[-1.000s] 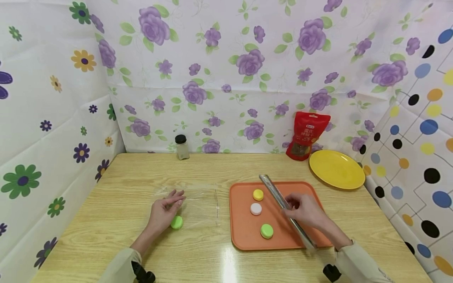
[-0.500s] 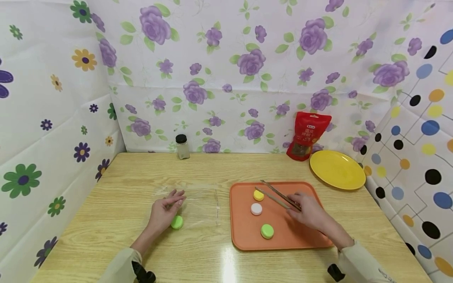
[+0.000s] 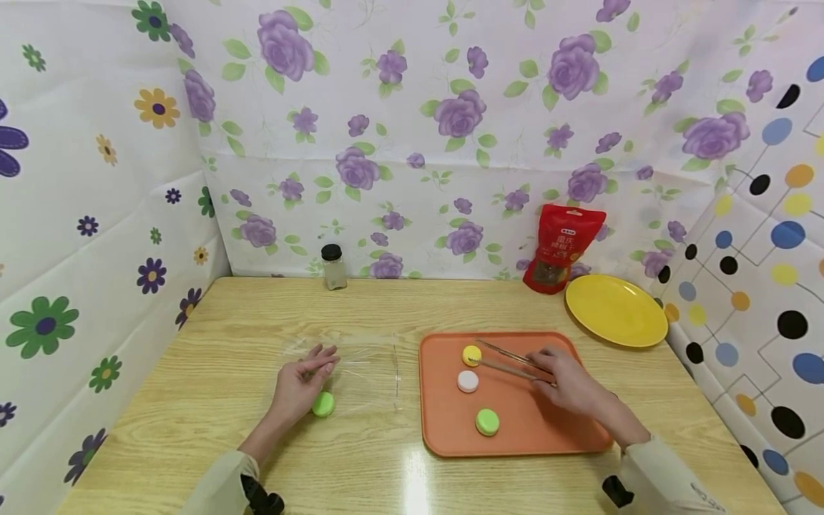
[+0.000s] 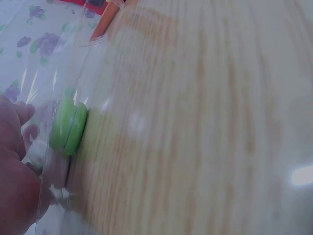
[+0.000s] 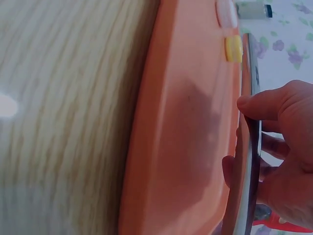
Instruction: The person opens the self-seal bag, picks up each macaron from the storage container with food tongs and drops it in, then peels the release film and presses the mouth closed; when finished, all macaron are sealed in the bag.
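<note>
In the head view my right hand grips metal tongs over the orange tray. The tong arms stand apart. One tip crosses in front of a yellow macaron, and the other lies just right of its far side; whether they touch it I cannot tell. A white macaron and a green macaron sit on the tray too. My left hand holds a clear plastic bag, thumb and fingers brought together. A second green macaron shows through the film beside that hand.
A yellow plate lies behind the tray at the right. A red snack pouch and a small black-capped jar stand along the back edge. Patterned cloth walls bound the wooden table.
My right hand has turned the tongs from a closed diagonal over the tray to a flatter, spread position by the yellow macaron. My left hand stays in place.
</note>
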`<state>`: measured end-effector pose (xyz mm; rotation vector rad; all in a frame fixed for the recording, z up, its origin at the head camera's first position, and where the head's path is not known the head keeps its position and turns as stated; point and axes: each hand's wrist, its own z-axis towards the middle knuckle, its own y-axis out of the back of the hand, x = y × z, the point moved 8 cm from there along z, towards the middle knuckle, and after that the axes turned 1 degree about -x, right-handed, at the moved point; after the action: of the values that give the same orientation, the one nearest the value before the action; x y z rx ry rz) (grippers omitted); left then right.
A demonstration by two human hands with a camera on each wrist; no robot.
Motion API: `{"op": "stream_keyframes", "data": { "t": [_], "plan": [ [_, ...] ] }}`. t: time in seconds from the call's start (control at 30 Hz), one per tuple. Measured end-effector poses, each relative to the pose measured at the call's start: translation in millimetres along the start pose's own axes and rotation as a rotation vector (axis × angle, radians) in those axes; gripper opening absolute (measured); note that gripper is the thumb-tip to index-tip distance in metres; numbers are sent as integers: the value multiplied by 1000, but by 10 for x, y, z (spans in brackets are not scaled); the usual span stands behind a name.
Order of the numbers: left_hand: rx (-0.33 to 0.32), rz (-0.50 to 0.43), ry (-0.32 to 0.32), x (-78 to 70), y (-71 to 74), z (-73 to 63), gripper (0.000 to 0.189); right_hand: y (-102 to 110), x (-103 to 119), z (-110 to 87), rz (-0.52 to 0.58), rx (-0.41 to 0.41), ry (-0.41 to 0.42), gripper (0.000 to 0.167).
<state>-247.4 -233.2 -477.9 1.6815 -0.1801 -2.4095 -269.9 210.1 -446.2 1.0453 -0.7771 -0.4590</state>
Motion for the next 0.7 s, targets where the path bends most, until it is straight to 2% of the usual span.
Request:
{"op": "stream_keyframes", "data": {
  "t": [0.2, 0.47, 0.7],
  "plan": [
    [-4, 1, 10, -1, -1, 4, 15, -63, -54, 14, -18, 28, 25, 34],
    [-8, 12, 17, 12, 6, 6, 15, -140, -86, 20, -49, -4, 26, 35],
    [-14, -7, 10, 30, 6, 14, 15, -174, -110, 15, -48, -5, -15, 37]
  ]
}}
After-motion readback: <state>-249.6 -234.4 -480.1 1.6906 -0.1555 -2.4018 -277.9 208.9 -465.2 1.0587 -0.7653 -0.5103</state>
